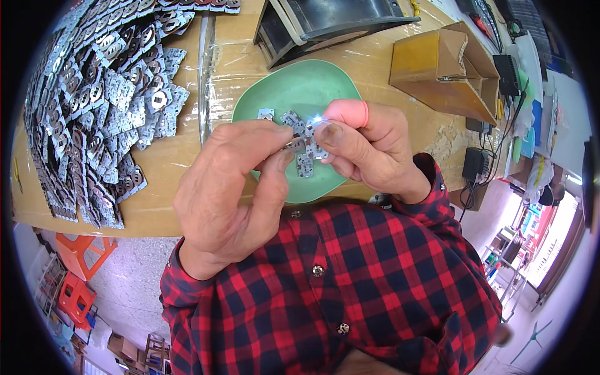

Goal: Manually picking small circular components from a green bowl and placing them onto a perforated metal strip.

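Over a green plastic bowl (265,94), both my hands are close together. Between thumb and index finger, my right hand (378,147) grips a small circuit board, mostly covered by the fingers, with a bright white light (317,119) glowing at its edge. A pink finger cot (350,112) covers that index finger. My left hand (228,181) is closed in a pinch on a small greyish metallic piece (292,145), right beside the lit board; its exact kind is not clear. Below the fingers, several small circuit boards (304,165) lie in the bowl.
A large heap of circuit boards (119,94) with round holders covers the table's left side. Behind the bowl stands a black plastic bin (331,25). An opened cardboard box (415,62) sits at the right, near black power adapters (477,164) and cables. Orange stools (78,256) stand on the floor, lower left.
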Motion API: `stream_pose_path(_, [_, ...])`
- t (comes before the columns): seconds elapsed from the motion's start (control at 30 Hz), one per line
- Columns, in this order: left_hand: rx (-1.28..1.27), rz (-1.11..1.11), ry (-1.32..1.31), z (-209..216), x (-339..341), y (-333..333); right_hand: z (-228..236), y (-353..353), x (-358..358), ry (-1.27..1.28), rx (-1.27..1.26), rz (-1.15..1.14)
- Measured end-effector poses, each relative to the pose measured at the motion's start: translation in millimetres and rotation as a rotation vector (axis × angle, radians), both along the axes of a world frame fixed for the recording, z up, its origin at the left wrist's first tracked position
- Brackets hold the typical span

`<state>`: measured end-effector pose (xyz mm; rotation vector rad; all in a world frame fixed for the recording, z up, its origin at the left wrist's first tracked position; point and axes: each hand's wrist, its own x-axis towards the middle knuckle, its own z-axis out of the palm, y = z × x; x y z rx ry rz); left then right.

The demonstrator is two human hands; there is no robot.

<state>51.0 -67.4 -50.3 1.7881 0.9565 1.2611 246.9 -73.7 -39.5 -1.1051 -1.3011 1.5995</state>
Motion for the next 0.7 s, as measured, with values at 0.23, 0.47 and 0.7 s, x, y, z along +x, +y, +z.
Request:
stream_pose_path(0.23, [0.036,-0.136,0.020,1,-6,3,-2,2,1,0.000,-0.011,-0.022])
stream_pose_path(0.47, [-0.158,0.028,-0.075,4,-9,6,-9,12,7,-0.412,0.645,0.058])
stream_pose_path(0.7, [-0.398,-0.156,-0.169,10,-9,4,-11,11,6,-0.295,0.621,0.129])
